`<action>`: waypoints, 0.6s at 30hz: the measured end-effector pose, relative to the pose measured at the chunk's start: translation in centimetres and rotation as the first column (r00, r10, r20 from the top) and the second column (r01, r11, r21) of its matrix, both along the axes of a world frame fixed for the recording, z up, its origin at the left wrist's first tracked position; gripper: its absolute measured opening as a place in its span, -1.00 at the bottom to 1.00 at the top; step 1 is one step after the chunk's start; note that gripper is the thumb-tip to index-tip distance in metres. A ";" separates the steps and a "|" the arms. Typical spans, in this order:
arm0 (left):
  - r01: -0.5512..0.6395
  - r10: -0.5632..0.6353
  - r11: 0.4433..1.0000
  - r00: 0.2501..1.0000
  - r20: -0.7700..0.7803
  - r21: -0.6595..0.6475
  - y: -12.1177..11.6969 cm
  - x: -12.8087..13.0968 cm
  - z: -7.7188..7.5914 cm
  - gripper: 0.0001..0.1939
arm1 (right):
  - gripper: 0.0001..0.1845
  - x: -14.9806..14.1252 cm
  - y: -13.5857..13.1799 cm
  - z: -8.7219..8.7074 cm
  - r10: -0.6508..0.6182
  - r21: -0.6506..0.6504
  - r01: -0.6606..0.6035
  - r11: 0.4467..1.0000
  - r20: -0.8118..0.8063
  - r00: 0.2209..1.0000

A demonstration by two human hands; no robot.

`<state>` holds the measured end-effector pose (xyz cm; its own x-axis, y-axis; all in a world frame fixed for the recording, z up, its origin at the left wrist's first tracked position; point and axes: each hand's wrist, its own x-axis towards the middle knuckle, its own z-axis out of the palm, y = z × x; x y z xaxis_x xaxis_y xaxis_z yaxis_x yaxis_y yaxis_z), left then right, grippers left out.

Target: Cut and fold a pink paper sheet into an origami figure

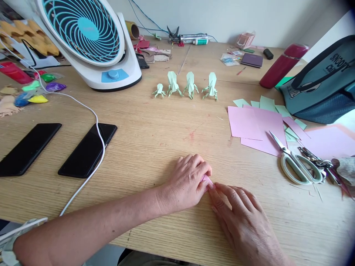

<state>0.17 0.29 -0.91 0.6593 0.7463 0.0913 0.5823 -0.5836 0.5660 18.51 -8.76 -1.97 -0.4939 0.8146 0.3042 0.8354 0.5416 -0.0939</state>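
A small folded piece of pink paper [206,180] shows between my two hands near the front of the wooden table, mostly hidden by fingers. My left hand [190,181] is closed on it, with the thumb below and the fingers curled over. From the right, my right hand [240,210] pinches its near corner, thumb and forefinger together at the tip. Several pale green folded paper figures [190,85] stand in a row farther back, one smaller than the others.
Pink sheets [246,123], green paper pieces [267,103] and scissors [298,162] lie to the right, beside keys [318,160]. A red flask [284,66] and a bag [321,85] stand behind. Leftward are two phones [87,151], a white cable [101,138] and a fan [116,75].
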 end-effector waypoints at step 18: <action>0.054 -0.054 0.998 0.997 0.047 0.013 0.5 -0.6 -0.1 -0.83 | -0.56 1.0 -1.2 -0.8 -0.005 0.019 0.006 1.000 -0.050 0.999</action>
